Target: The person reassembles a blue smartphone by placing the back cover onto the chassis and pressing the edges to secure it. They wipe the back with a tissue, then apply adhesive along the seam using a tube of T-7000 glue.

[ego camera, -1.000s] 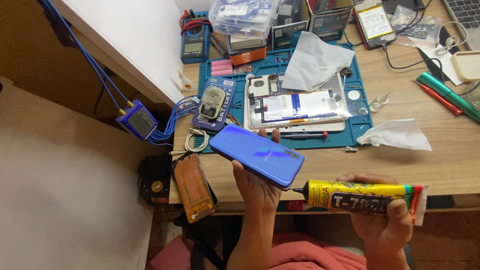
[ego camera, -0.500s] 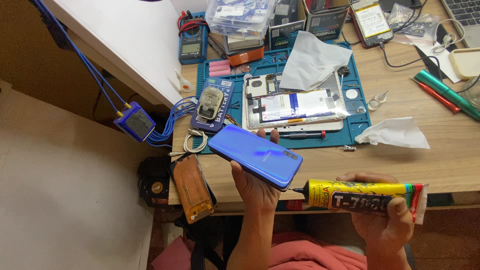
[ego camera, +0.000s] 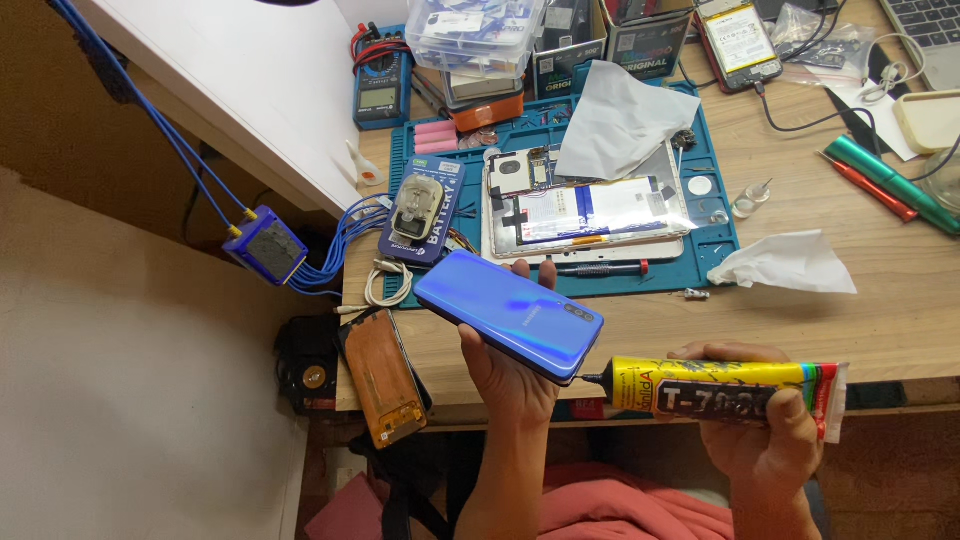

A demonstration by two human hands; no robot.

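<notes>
Here the left hand [ego camera: 510, 375] is gripping a blue phone [ego camera: 510, 315] from beneath, fingers curled around its edges. Just beside it, the right hand [ego camera: 765, 430] is wrapping a yellow glue tube [ego camera: 725, 388], its nozzle touching the phone's lower corner.

Can't see where the glue tube's [ego camera: 725, 388] nozzle tip meets the blue phone [ego camera: 510, 314] edge. Laptop [ego camera: 925, 30] cut off top right, forearms off the bottom.
</notes>
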